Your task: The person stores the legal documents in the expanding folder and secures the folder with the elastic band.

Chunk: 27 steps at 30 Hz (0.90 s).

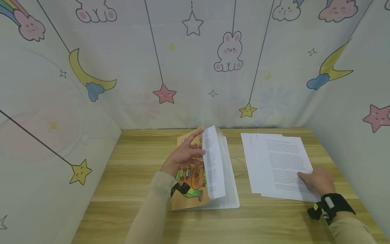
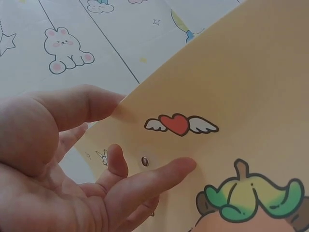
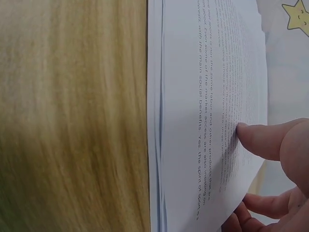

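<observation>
A folder (image 1: 186, 200) with an orange cartoon cover stands partly open at the middle of the table. My left hand (image 1: 186, 154) rests against its raised cover, fingers spread and fairly straight. The left wrist view shows my left hand (image 2: 96, 169) beside a winged heart (image 2: 176, 124) and a small metal snap (image 2: 145, 161) on the cover. A printed sheet (image 1: 214, 166) stands up along the opening, above pale inner leaves (image 1: 230, 189). On the right, my right hand (image 1: 320, 179) pinches the edge of printed papers (image 1: 286, 166), thumb (image 3: 263, 140) on top, fingers under the edge.
More white sheets (image 1: 248, 162) lie overlapped under the printed ones. A thin elastic loop (image 1: 243, 167) sticks out from the folder's right side. Wood-grain table (image 1: 134, 169) surrounds both, with patterned curtain walls (image 1: 195, 67) behind and at the sides.
</observation>
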Available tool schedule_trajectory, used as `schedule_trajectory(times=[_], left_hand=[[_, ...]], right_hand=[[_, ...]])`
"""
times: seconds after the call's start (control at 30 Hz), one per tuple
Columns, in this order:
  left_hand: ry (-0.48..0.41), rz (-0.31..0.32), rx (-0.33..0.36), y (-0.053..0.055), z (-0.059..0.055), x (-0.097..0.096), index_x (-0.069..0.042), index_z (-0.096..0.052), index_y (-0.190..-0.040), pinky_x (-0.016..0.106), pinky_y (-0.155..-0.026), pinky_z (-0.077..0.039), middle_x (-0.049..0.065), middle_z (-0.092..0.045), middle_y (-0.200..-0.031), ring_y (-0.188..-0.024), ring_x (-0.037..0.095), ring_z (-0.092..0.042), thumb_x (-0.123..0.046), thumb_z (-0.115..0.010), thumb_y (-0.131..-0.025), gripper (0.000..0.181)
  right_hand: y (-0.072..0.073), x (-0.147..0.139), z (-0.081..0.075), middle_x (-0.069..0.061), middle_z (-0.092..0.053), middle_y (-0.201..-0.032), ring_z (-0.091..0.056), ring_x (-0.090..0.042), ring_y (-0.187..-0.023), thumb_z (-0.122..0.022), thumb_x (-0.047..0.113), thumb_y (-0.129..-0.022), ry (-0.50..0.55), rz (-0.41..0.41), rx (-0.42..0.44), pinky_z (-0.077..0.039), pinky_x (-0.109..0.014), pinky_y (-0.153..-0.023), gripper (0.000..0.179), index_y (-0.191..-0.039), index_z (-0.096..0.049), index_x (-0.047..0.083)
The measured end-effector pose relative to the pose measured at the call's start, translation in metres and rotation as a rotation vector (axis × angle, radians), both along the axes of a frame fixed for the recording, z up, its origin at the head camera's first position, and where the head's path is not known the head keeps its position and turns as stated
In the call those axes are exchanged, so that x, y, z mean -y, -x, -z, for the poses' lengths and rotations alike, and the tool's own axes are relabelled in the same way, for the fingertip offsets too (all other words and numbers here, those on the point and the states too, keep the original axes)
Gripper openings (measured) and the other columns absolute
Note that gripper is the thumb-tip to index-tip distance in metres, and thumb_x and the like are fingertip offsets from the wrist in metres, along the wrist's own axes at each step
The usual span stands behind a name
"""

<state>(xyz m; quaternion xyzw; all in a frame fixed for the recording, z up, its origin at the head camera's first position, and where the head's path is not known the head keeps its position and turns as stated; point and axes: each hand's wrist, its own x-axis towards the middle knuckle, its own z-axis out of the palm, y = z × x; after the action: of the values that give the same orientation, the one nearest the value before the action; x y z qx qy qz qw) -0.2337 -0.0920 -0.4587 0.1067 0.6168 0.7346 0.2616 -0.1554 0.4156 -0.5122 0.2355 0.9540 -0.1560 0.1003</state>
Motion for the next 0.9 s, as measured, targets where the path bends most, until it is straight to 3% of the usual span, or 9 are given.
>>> schedule_trajectory(times=[0.4,0.5,0.7,0.9], left_hand=[[-0.013,-0.002,0.009,-0.0017,-0.0019,-0.0005,-0.046,-0.036,-0.159,0.049,-0.074,-0.063,0.039,-0.050,-0.133,-0.114,0.052,-0.065,0.006,-0.065,-0.098,0.085],[-0.010,-0.004,0.006,-0.0019,-0.0026,-0.0006,-0.046,-0.036,-0.159,0.049,-0.073,-0.063,0.035,-0.052,-0.129,-0.113,0.051,-0.066,0.006,-0.065,-0.098,0.086],[-0.007,-0.015,0.009,-0.0004,-0.0015,-0.0008,-0.046,-0.037,-0.158,0.047,-0.071,-0.063,0.019,-0.058,-0.115,-0.108,0.047,-0.069,0.006,-0.067,-0.097,0.086],[-0.011,-0.009,0.009,0.0001,-0.0006,-0.0011,-0.045,-0.035,-0.159,0.046,-0.071,-0.063,0.018,-0.058,-0.114,-0.108,0.048,-0.068,0.006,-0.067,-0.097,0.086]], right_hand=[[0.0014,-0.0044,-0.0003,-0.046,-0.052,-0.125,-0.055,-0.048,-0.102,-0.076,0.032,-0.093,0.107,0.077,0.019,-0.049,-0.056,-0.089,0.079,-0.133,-0.044,-0.028],[0.0022,-0.0048,-0.0014,-0.044,-0.056,-0.119,-0.056,-0.045,-0.096,-0.077,0.034,-0.092,0.061,0.060,0.023,-0.049,-0.052,-0.083,0.078,-0.129,-0.048,-0.028],[0.0065,-0.0063,-0.0031,-0.039,-0.062,-0.104,-0.056,-0.040,-0.088,-0.077,0.034,-0.091,-0.022,0.001,0.041,-0.047,-0.046,-0.077,0.071,-0.117,-0.055,-0.028],[0.0091,-0.0085,-0.0027,-0.038,-0.061,-0.103,-0.056,-0.041,-0.089,-0.077,0.034,-0.090,-0.013,0.013,0.072,-0.049,-0.048,-0.079,0.071,-0.116,-0.054,-0.029]])
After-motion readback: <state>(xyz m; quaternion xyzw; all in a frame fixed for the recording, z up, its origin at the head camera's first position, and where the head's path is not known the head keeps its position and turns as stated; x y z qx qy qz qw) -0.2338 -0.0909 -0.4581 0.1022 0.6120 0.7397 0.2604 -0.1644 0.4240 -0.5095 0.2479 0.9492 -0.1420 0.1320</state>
